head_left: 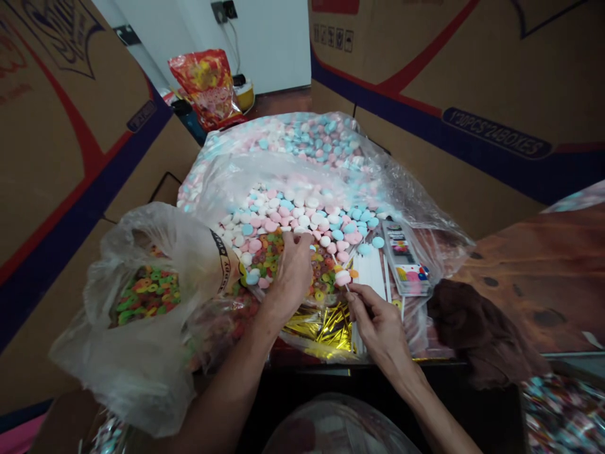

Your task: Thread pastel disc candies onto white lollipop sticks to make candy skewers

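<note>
Large printed cardboard boxes [454, 82], red glossy packet [205, 88], brown cloth [482, 331], wall sockets [224, 11]

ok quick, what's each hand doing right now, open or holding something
left hand: fingertips down at the candies, can't tell if it grips one
right hand: closed on a stick with candies on its end

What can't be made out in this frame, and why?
All head view:
Left hand: fingertips face away among pale candies; whether it holds one, unclear.
Stick: lower end hidden by the right hand.
Clear container: cut off by bottom edge.
Plastic case: fine print too small.
Wrapped pieces, lower right: blurred, cut off by picture edges.
</note>
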A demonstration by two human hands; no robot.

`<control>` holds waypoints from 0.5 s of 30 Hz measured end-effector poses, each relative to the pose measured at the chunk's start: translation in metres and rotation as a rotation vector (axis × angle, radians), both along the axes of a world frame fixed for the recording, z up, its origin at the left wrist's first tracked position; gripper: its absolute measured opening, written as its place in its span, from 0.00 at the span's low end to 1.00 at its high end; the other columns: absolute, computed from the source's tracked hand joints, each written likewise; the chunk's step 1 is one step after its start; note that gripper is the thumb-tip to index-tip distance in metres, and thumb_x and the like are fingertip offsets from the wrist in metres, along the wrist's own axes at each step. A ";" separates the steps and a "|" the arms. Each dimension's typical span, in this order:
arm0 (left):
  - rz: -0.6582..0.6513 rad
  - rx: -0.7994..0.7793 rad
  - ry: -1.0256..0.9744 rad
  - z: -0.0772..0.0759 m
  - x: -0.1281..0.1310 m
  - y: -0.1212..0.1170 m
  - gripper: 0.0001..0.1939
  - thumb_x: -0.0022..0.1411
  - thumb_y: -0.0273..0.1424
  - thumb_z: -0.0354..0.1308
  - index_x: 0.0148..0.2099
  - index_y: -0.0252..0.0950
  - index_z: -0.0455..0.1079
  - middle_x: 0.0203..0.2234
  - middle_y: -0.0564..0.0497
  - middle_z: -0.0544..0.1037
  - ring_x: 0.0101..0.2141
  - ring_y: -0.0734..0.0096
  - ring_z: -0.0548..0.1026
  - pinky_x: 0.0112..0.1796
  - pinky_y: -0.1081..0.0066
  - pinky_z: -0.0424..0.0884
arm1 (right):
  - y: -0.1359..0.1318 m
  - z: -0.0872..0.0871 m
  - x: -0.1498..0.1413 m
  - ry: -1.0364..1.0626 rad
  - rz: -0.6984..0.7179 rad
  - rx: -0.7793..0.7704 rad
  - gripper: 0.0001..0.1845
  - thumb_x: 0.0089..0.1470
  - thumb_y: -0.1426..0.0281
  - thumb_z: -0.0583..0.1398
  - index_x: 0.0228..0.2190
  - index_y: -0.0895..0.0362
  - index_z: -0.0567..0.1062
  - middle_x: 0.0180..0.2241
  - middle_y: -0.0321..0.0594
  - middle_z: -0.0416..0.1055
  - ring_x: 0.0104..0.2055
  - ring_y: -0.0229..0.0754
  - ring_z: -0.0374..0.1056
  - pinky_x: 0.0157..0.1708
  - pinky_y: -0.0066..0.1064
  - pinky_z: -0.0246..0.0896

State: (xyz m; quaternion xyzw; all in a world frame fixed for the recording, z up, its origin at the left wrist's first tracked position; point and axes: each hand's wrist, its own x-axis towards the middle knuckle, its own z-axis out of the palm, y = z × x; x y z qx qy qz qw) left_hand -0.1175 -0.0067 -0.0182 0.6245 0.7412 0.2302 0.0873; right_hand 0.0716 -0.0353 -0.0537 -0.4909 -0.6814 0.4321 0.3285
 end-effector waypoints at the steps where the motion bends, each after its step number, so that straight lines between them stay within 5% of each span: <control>1: -0.019 0.003 -0.006 0.000 0.000 -0.002 0.14 0.61 0.19 0.48 0.46 0.34 0.70 0.45 0.40 0.67 0.39 0.63 0.73 0.39 0.67 0.72 | 0.000 0.001 0.000 0.002 0.001 0.000 0.19 0.62 0.60 0.54 0.42 0.60 0.77 0.19 0.32 0.62 0.21 0.36 0.59 0.22 0.26 0.55; 6: -0.082 0.039 -0.106 0.000 -0.003 -0.009 0.15 0.59 0.19 0.49 0.47 0.35 0.68 0.42 0.43 0.72 0.42 0.62 0.73 0.42 0.64 0.71 | -0.001 0.003 -0.001 0.074 0.013 -0.032 0.17 0.62 0.62 0.55 0.42 0.60 0.77 0.20 0.32 0.63 0.22 0.35 0.59 0.23 0.25 0.56; 12: 0.113 0.036 -0.897 -0.002 -0.004 -0.012 0.14 0.58 0.27 0.55 0.48 0.33 0.68 0.37 0.47 0.76 0.34 0.70 0.76 0.33 0.73 0.71 | -0.006 0.006 -0.007 0.194 0.081 -0.099 0.16 0.63 0.63 0.55 0.44 0.58 0.77 0.20 0.31 0.61 0.21 0.33 0.57 0.22 0.24 0.54; 15: 0.145 0.072 -1.072 0.002 -0.001 -0.013 0.12 0.54 0.28 0.59 0.43 0.35 0.69 0.33 0.51 0.77 0.33 0.73 0.76 0.32 0.76 0.70 | -0.007 0.010 -0.010 0.230 0.094 -0.081 0.15 0.63 0.64 0.56 0.43 0.58 0.77 0.21 0.32 0.62 0.22 0.33 0.58 0.22 0.24 0.55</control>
